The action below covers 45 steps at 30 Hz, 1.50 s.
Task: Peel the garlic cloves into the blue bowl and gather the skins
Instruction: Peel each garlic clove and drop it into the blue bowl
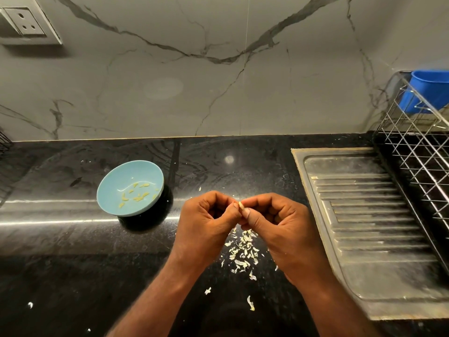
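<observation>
Your pale blue round ceramic bowl (145,171) sits on the far left of the work area, tilted so its inside faces you, with a handful of small yellowish peeled garlic pieces (137,194) scattered across its bottom. To its right, nearer you, a loose heap of whitish papery garlic skins (244,251) lies on the counter between your forearms, with a few stray flakes further toward you. The small pale garlic clove (241,205) is up off the counter, just above that heap, caught between your fingertips.

Your left hand (206,222) and right hand (279,227) meet in the middle, knuckles arched and fingers curled in. The thumb and fingertips of both pinch the clove tightly, and only its tip shows.

All this rests on a glossy black stone countertop (73,263) backed by a grey veined marble wall (170,93). A ribbed steel drainboard (364,215) lies to the right, a wire dish rack (418,154) beyond it holds a blue plastic tub (430,88), and a white wall socket (24,23) sits far left.
</observation>
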### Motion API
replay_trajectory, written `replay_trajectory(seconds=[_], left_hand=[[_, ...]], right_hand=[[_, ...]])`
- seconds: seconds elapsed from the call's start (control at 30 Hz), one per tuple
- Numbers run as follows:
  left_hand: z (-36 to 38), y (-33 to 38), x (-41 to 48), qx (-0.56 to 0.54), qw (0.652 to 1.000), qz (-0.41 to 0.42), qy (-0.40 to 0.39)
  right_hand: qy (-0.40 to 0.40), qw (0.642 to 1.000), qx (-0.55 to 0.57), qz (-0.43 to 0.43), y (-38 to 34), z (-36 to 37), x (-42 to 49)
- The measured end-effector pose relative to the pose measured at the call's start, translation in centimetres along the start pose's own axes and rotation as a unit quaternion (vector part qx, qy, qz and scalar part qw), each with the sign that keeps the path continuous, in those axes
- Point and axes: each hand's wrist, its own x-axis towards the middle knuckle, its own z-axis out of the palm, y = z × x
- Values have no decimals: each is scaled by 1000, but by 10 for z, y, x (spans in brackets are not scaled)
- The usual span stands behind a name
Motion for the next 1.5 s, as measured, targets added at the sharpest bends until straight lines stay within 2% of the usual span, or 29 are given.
replay_trajectory(seconds=[0.13, 0.23, 0.4, 0.53, 0.63, 0.9, 1.07, 1.2, 1.5], left_hand=[[-1, 1, 0, -8, 1000, 5, -16], [-3, -1, 0, -5, 999, 3, -32], [-7, -4, 2, -13, 997, -35, -65], [-9, -5, 4, -34, 995, -67, -61], [-11, -6, 4, -47, 994, -82, -58], [-4, -11, -1, -39, 997, -63, -9], [-2, -8, -1, -47, 998, -49, 2], [0, -4, 0, -69, 997, -45, -4], [1, -3, -1, -44, 999, -6, 11]], right_hand=[[-9, 997, 67, 33, -1, -2, 1], [-12, 996, 73, 42, 0, -3, 2], [-10, 1000, -3, 22, 0, -8, 2], [-14, 994, -103, -24, 2, -8, 1], [-10, 991, -128, -40, 3, -8, 0], [13, 991, -127, -42, 2, -2, 0], [8, 1000, -5, 10, 1, 0, 0], [18, 999, 43, 10, 0, 3, -2], [8, 998, -62, -17, -2, -1, -2]])
